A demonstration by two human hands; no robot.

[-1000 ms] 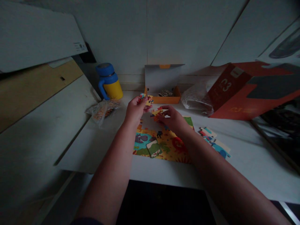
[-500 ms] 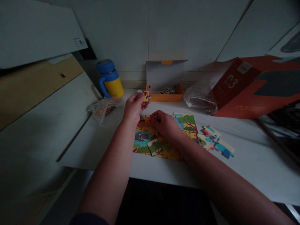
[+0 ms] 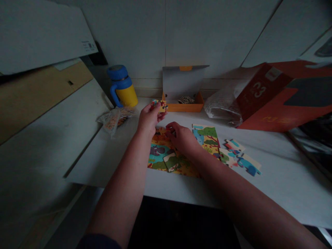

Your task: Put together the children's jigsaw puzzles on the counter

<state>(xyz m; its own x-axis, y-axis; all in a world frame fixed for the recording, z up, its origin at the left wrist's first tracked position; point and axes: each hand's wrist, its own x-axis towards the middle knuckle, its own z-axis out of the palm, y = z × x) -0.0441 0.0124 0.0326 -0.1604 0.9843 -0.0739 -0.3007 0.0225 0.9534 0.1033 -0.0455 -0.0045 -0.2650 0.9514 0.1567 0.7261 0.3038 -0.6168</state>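
Note:
My left hand [image 3: 149,117] is raised over the far left of the jigsaw puzzle [image 3: 158,162], its fingers closed on a few small puzzle pieces [image 3: 163,106] with yellow and red print. My right hand [image 3: 183,136] is lower, over the puzzle's upper middle, thumb and fingers pinched. A bit of red at those fingertips looks like a puzzle piece, mostly hidden. The joined puzzle shows a hippo in blue water and green trees; my right hand and forearm cover its middle. One loose green piece [image 3: 171,162] lies on top of the puzzle near its front edge.
Several loose puzzle pieces [image 3: 249,164] lie right of the puzzle. Behind stands an open orange box [image 3: 187,108] with pieces inside. A blue and yellow mug [image 3: 127,95] and a clear plastic bag [image 3: 112,122] are at left; bubble wrap [image 3: 220,109] and a big red-orange box [image 3: 275,112] at right.
Both hands keep nearly the same place and grip. The red bit at my right fingertips shows less than before. The whole view has shifted very slightly.

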